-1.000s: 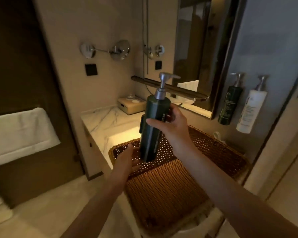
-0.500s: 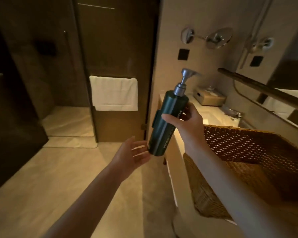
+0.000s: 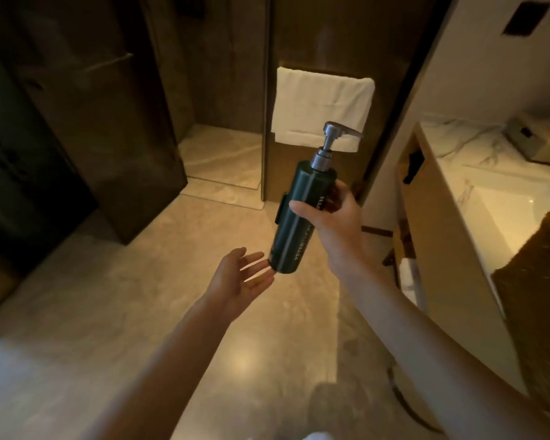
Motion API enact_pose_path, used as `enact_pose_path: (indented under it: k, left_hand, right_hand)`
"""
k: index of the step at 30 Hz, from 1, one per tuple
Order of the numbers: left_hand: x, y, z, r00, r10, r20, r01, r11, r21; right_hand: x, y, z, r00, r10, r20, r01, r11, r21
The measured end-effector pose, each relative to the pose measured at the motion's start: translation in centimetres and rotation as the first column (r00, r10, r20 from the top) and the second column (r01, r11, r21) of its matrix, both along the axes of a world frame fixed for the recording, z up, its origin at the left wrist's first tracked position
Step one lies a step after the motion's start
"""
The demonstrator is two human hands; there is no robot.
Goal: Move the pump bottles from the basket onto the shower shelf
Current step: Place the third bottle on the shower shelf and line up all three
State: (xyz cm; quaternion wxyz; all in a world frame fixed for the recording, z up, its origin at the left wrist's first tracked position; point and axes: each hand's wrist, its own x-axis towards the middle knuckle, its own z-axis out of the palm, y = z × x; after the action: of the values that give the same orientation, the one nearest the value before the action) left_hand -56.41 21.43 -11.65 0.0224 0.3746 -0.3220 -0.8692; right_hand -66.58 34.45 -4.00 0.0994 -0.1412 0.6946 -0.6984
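Carrying the bottle [image 3: 300, 217] tilted, pump toward one o'clock, I risk dropping it: my right hand [image 3: 334, 223] wraps only its upper half, thumb across the front. My left hand [image 3: 240, 281] is spread wide, palm up, fingertips at the bottle's base, holding nothing; contact I can't confirm. The basket [image 3: 534, 300] sits at three o'clock, well apart. No shower shelf shows.

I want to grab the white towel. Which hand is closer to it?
Right. The right hand grips the green pump bottle just below the white towel; the open left hand is lower, farther from it.
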Motion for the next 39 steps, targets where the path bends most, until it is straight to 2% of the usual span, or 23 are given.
enact_pose_path:
  k: [7,14,23,29,34,39]
  left_hand:
    - [0.2,-7.7,-1.7,0.993,0.104,0.063,-0.104,0.995,-0.008]
    - [-4.5,-14.8,-3.4,0.982,0.165,0.087,-0.168,0.985,0.027]
    - [-19.5,-27.7,-1.1,0.964,0.250,0.095,-0.252,0.968,0.007]
    - [-26.9,-35.4,-0.1,0.947,0.300,0.114,-0.303,0.953,0.013]
    - [-32.1,-42.2,-1.4,0.941,0.306,0.143,-0.315,0.948,0.043]
    - [-38.5,-51.5,-2.1,0.953,0.288,0.093,-0.294,0.954,0.058]
  right_hand:
    - [-0.7,-9.4,-1.8,0.998,0.048,0.046,-0.049,0.999,0.014]
    - [-6.5,-17.8,-3.5,0.987,0.156,0.044,-0.158,0.986,0.056]
    - [-22.0,-30.8,-1.5,0.959,0.284,-0.016,-0.283,0.958,0.043]
    - [-29.3,-39.4,-0.8,0.934,0.351,-0.059,-0.348,0.936,0.059]
    - [-35.0,-46.8,-2.3,0.930,0.366,-0.023,-0.365,0.930,0.048]
    - [-41.6,-55.8,-2.4,0.943,0.329,-0.053,-0.326,0.944,0.059]
